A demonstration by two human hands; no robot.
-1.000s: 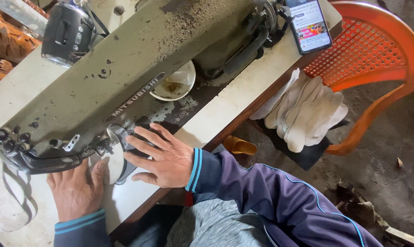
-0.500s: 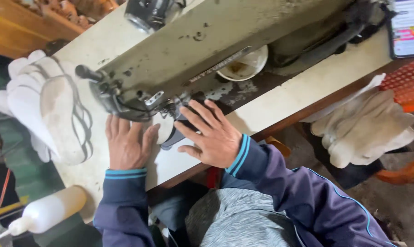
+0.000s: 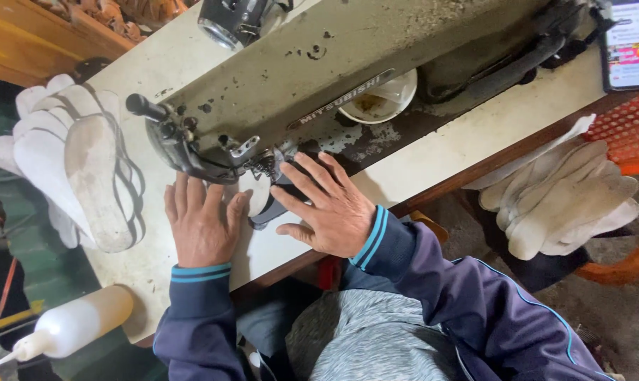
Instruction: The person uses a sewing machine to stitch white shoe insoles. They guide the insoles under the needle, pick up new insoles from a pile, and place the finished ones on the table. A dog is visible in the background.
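Versus half a second back: view barely shifted, both hands stay flat on the table in the same spots, fingers a bit more spread on the right one. Left hand (image 3: 201, 227) open, palm down, pressing the white insole piece (image 3: 257, 189) at the needle end of the sewing machine (image 3: 333, 77). Right hand (image 3: 331, 207) also open, fingers splayed, resting on the piece and its dark edge strip just right of the presser foot. Neither hand grips anything. The piece lies on the cream table (image 3: 432, 162), under the machine head, between the two hands.

Around: stack of white insoles (image 3: 79, 166) with dark straps on the table's left end, well apart from the hands. White squeeze bottle (image 3: 69, 326) lying on its side near the table's near-left corner. Phone (image 3: 631, 42) with lit screen at far right edge. Pile of white cut pieces (image 3: 566, 201) on an orange plastic chair (image 3: 626, 130), right of the table. Machine arm hides the table behind it.

Containers: small white bowl (image 3: 379, 102) behind the machine arm, partly hidden, brownish residue inside
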